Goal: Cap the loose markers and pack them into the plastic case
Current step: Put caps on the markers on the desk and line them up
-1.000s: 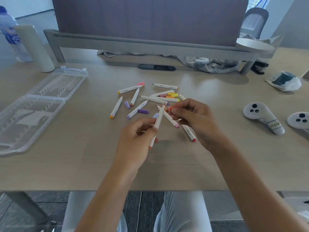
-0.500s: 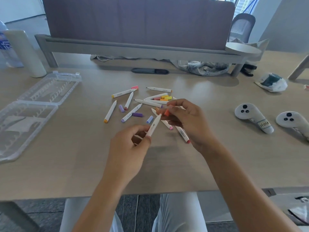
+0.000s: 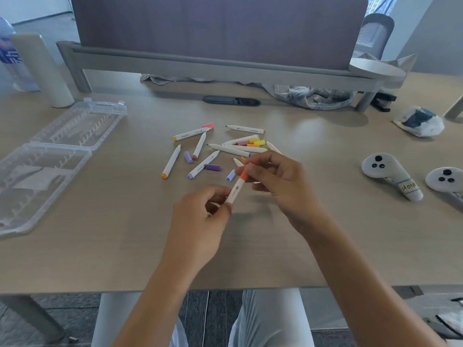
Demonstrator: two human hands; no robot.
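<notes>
1. Your left hand (image 3: 200, 216) pinches the lower end of the white-barrelled marker (image 3: 234, 190), fingers curled round it, just above the pale wooden table (image 3: 125, 246).
2. The marker's long axis runs diagonally — lower end toward you and left, upper end pointing away and right.
3. Your right hand (image 3: 280, 179) has thumb and fingertips clamped on the orange cap (image 3: 243, 175) at that upper end.
4. The other loose markers and caps (image 3: 215, 151) lie scattered beyond your hands.
5. The clear plastic case (image 3: 50, 156) lies open at far left — well apart from the marker.
</notes>
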